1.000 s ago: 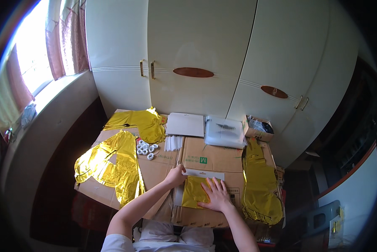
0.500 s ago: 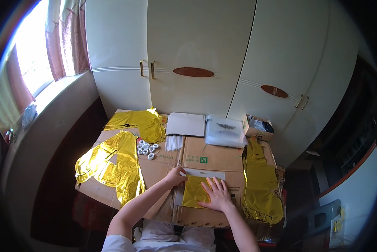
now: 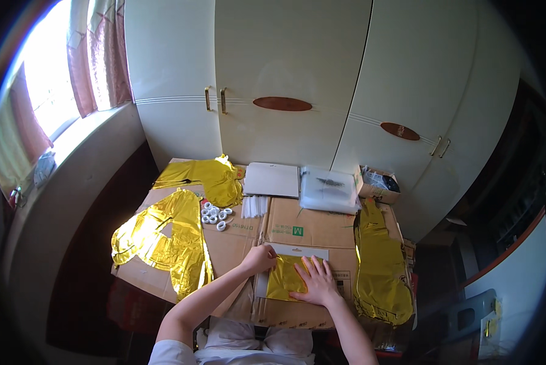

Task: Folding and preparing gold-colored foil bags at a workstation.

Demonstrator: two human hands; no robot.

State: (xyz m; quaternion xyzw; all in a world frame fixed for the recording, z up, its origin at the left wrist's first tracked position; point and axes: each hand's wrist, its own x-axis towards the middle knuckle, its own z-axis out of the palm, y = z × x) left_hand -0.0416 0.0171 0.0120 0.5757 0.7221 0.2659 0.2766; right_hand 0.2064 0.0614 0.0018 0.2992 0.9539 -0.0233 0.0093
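A folded gold foil balloon lies on a white card with a hanging slot at its far edge. My right hand rests flat on the foil's right part, fingers spread. At the upper left corner of the foil, my left hand is closed, its fingertips pinching the edge; the exact grip is small and partly hidden. Both card and balloon lie on flattened cardboard near my lap.
Gold foil balloons lie at left, far left and right. Small white tape rolls, white straws, grey-white cards, clear plastic bags and a small carton stand along the far side, before a wardrobe.
My left hand has shifted slightly right and nearer, its fingertips now at the foil's upper left corner. My right hand stays flat on the foil.
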